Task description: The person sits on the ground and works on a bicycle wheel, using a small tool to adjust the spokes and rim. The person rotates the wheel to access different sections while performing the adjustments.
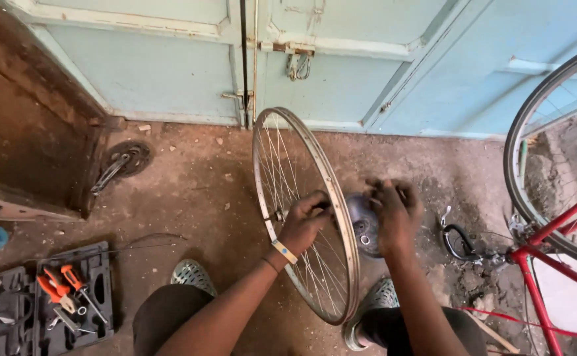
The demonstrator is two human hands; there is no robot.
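Observation:
A bare silver bicycle wheel rim with thin spokes stands upright on the dirt floor between my knees. My left hand reaches through the spokes near the hub, fingers curled around it. My right hand, blurred with motion, works on the other side of the wheel against a dark round hub part. What the right fingers grip is hidden by blur.
An open black tool case with orange-handled pliers lies at the lower left. A crank with chainring rests by a wooden box. A red bicycle stands at the right. Pale blue doors close the back.

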